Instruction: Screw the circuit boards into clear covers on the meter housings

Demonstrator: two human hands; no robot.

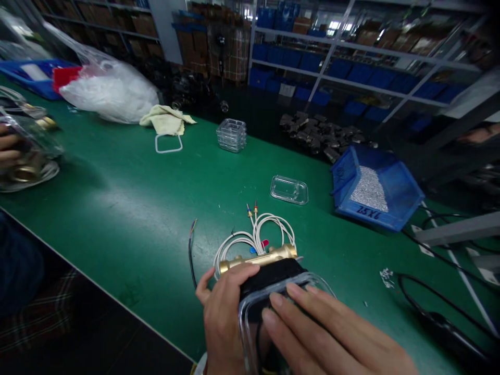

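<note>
A black device [273, 271] with a clear cover [250, 312] is at the bottom centre, tilted toward the camera. Behind it lies a brass pipe body [269, 256], with coiled white cables [253, 234] beyond. My left hand [226, 307] is wrapped round the device's left side, its fingers near the brass. My right hand [324, 333] lies flat over the clear cover, fingers stretched out. Left of the coils, a black cable [190, 255] shows bare coloured wire ends.
A clear lid [289, 189], stacked clear covers [232, 135] and a blue bin of screws [377, 190] stand beyond. Loose screws [386, 278] and a black tool [449, 330] lie right. At far left, another person's hand [8, 146] is beside brass parts; a plastic bag [113, 91] lies behind.
</note>
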